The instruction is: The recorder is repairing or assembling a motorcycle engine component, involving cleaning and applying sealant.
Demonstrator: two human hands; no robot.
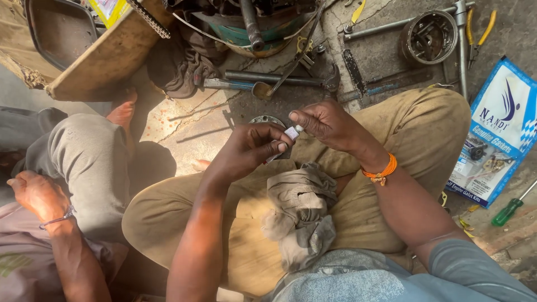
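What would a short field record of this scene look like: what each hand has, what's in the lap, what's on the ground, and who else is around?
left hand: pinches one end of a small white tube
right hand: fingertips on the tube's other end
lap: crumpled grey rag on khaki trousers
right wrist: orange thread band
ground, right: blue and white packet, green-handled screwdriver, yellow-handled pliers
ground, ahead: metal rods, round metal part
nearby: another person's hand on a knee, left

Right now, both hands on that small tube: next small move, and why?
Probably twist the cap off with the right hand. Its fingertips pinch the white tip of the small tube, while the left hand grips the body, above the rag on the lap. Whether the cap is already loose cannot be told.
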